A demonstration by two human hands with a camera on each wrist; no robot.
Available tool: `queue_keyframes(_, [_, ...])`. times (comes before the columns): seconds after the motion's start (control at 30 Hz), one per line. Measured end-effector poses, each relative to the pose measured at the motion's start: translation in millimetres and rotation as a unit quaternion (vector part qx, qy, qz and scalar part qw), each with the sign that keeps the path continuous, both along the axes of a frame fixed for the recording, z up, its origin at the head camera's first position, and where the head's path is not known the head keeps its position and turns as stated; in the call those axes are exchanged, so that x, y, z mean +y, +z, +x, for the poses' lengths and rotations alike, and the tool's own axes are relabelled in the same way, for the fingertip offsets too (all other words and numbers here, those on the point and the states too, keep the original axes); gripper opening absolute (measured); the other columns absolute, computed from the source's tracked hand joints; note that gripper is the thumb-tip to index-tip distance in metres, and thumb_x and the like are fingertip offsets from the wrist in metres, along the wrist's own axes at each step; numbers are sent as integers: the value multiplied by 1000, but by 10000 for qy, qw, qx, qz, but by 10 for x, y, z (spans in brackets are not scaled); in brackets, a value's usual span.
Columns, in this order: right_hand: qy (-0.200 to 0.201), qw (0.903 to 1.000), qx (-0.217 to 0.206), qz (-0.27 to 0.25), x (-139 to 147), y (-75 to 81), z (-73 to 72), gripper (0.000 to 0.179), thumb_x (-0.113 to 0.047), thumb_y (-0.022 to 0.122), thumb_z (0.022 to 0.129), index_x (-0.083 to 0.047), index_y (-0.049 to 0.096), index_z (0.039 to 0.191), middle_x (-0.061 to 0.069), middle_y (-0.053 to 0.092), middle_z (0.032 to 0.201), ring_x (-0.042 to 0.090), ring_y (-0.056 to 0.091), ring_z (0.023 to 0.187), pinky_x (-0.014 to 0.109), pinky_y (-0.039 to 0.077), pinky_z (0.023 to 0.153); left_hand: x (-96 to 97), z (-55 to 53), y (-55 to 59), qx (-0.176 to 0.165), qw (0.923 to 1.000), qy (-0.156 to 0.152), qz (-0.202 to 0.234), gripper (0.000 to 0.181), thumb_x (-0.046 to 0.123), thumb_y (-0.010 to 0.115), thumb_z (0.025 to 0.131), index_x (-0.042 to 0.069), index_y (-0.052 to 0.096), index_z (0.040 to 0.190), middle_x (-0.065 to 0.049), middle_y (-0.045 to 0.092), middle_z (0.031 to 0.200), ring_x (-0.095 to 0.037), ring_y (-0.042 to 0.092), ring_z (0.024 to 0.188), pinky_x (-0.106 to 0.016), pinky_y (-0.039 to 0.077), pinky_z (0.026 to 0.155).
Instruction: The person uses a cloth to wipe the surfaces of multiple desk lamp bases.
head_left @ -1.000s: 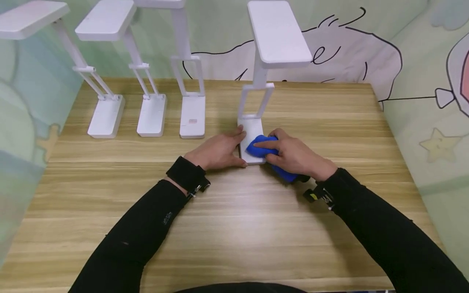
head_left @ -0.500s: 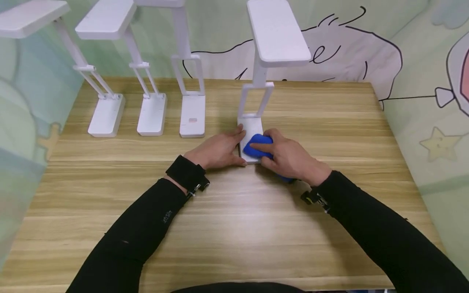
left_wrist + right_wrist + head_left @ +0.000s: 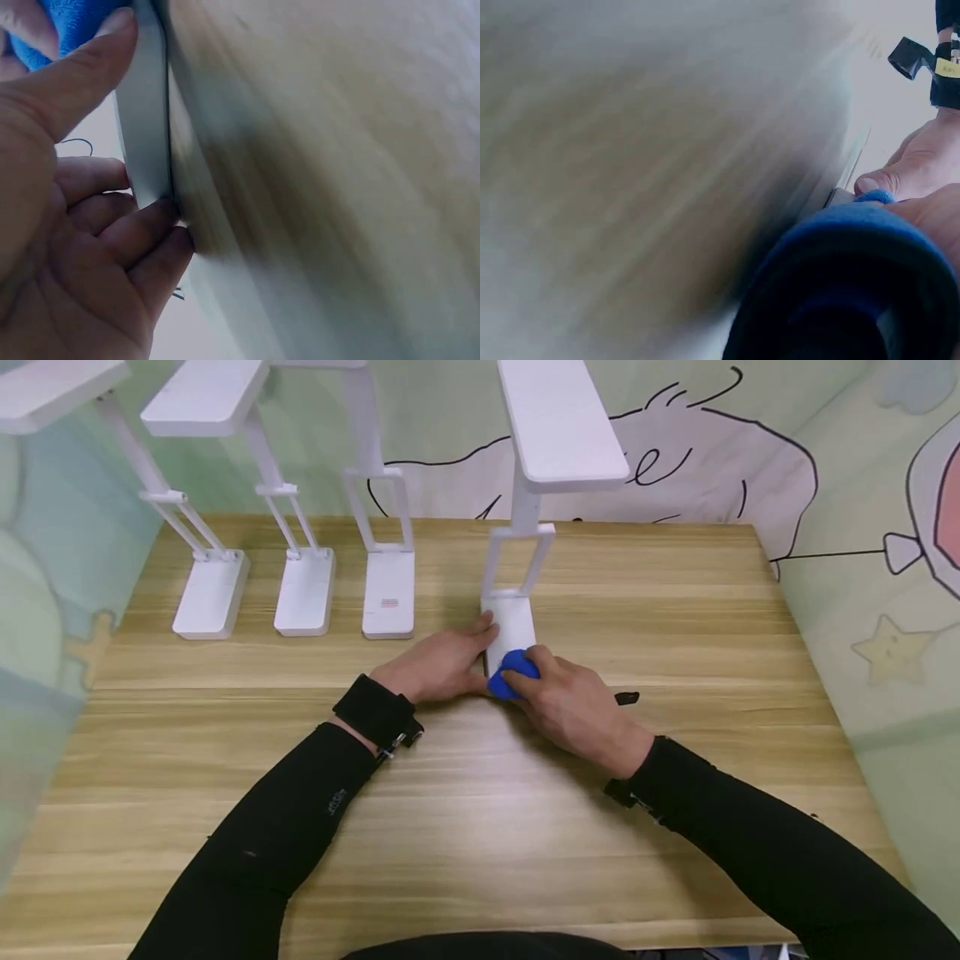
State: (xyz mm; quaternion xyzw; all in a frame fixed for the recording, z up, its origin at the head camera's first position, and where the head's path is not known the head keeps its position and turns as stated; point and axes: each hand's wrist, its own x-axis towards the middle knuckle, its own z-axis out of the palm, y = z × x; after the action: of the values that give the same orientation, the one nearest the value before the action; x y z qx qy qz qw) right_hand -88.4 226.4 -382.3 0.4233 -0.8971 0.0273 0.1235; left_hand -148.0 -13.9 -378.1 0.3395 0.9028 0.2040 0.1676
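Observation:
A white folding desk lamp (image 3: 513, 625) stands right of the table's middle, its flat head raised above its base. My left hand (image 3: 438, 667) holds the base along its left side; in the left wrist view the thumb (image 3: 94, 64) and curled fingers lie against the base's edge. A fuzzy blue cloth (image 3: 512, 675) is pinched in my right hand (image 3: 573, 706) and pressed on the near end of the base. In the right wrist view the blue cloth (image 3: 847, 225) has a wide dark opening toward the camera. A small black tab (image 3: 627, 698) sticks out beyond the right hand.
Three more white folding lamps stand in a row to the left: a far left lamp (image 3: 212, 595), a second lamp (image 3: 304, 593) and a third lamp (image 3: 388, 589). A printed fabric wall (image 3: 442, 493) runs behind the wooden table (image 3: 420, 843).
My right hand has slid the blue cloth left and toward me along the base to its near end. The left hand has stayed on the base's left side.

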Motion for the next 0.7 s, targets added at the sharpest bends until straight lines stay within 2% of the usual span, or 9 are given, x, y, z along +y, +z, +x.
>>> queue_keyframes(0.17, [172,9991,-385,-99,240,2,-48,41,-18,85,90,-15,73,129,22,61,116,35,72,91,48,64,76,-39,-19,15,-124,9999,-81,47,95,47,73,99,2,23,166,-18,13,175,-33,36,155,-39,36,124])
queue_keyframes(0.27, [275,9990,-338,27,355,34,-28,45,-21,90,85,-16,76,128,21,61,115,34,73,89,49,65,76,-29,-21,25,-165,9998,-121,31,97,48,73,98,3,21,167,-18,11,175,-33,35,156,-39,35,125])
queue_keyframes(0.4, [227,9996,30,188,173,56,6,39,-27,85,90,-11,74,124,17,59,105,25,67,73,41,62,64,-34,-19,31,-61,9999,-88,23,94,44,74,99,1,23,166,-20,14,174,-33,39,153,-39,39,122])
queue_keyframes(0.5, [-74,9995,169,241,-34,31,12,30,-21,77,94,-7,65,118,16,55,97,22,57,62,36,56,52,-38,-22,24,-23,9999,-66,78,91,41,74,100,1,25,165,-20,16,173,-33,41,152,-39,40,121])
queue_keyframes(0.6, [-453,9987,-176,145,-108,16,12,34,-22,76,94,-8,61,121,19,55,102,24,60,64,38,58,53,-26,-23,22,-54,9999,-74,124,90,41,73,100,1,26,165,-20,17,174,-33,41,152,-38,40,121])
queue_keyframes(0.7, [-696,9930,-930,-202,-51,26,11,45,-37,79,94,-13,64,130,21,56,119,28,68,77,44,62,61,-5,-21,20,-130,9999,-73,82,91,44,72,100,2,25,166,-19,15,174,-33,38,154,-38,38,123])
